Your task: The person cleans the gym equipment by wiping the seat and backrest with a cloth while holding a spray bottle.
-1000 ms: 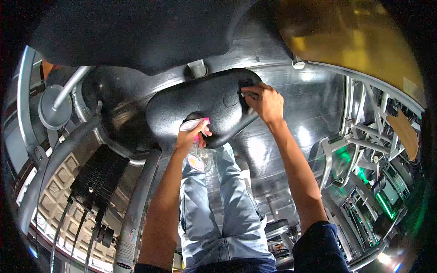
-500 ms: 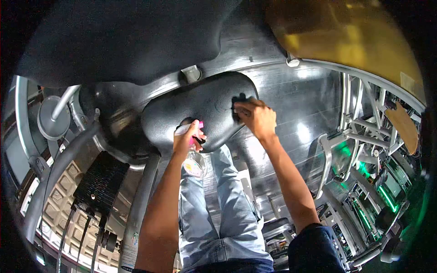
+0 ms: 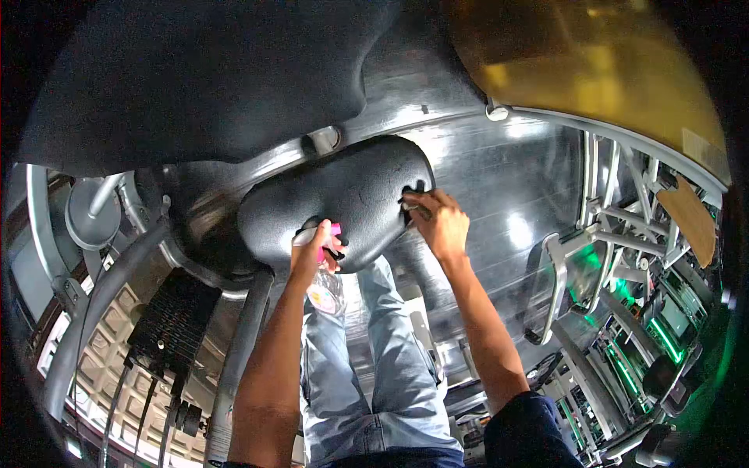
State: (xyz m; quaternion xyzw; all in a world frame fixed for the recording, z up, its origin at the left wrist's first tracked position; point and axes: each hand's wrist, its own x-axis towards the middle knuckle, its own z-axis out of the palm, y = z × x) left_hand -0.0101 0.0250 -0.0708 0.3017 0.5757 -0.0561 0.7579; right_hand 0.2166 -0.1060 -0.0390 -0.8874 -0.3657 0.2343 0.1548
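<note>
My left hand [image 3: 314, 243] is closed around the neck of a clear spray bottle [image 3: 326, 295] with a pink and white trigger head, held just over the near edge of a black padded seat [image 3: 343, 183]. My right hand [image 3: 441, 222] grips a dark cloth [image 3: 411, 199] and presses it on the right end of the seat. Most of the cloth is hidden beneath my bent fingers. The seat's surface is black and leathery, with a shine on its left part.
A large black pad [image 3: 203, 78] fills the upper left. At upper right is a yellow panel [image 3: 577, 62]. A black weight stack [image 3: 173, 320] stands at lower left, and metal gym frames [image 3: 616, 226] at right. Dark floor [image 3: 499, 187] shows beyond the seat.
The view has shifted slightly, so the seat sits a little lower. My right hand has moved the cloth slightly along the seat's right end. The left hand still holds the bottle.
</note>
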